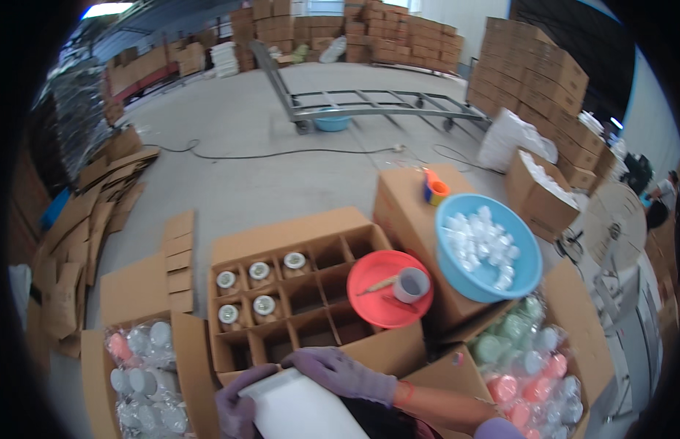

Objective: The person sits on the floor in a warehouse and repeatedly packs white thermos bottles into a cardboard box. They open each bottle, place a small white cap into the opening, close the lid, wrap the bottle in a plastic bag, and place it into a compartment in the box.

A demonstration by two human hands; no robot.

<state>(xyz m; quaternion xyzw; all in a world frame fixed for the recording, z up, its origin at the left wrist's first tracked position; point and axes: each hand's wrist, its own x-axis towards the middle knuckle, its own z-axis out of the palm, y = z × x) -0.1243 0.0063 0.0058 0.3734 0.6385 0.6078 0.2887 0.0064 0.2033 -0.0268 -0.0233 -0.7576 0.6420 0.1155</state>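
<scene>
At the bottom centre is a smooth white rectangular object [307,411]; the purple-gloved left hand [237,402] clasps its left edge, the purple-gloved right hand [340,373] curls over its top edge. Mid-frame, a brown partitioned cardboard box [296,234] holds white-lidded jars [260,272].

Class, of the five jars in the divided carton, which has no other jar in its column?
The far row's rightmost jar: it stands alone in the third column, while the other four jars make two columns of two.
</scene>
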